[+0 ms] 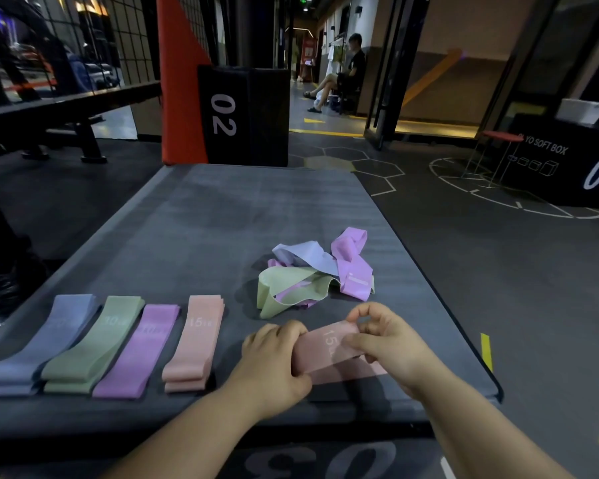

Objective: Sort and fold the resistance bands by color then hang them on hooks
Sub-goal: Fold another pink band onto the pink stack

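Though flat, smooth pink band [326, 348]

Left grip [274, 361], right grip [388, 344], both bare, forearms [201, 433] bare to frame edge

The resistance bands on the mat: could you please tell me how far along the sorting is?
Done: a blue stack, green stack, purple stack and pink stack lie folded in a row. In hand: left hand and right hand grip a pink band marked 15. Left: the tangled pile of green, purple and blue bands; no hooks are in view.
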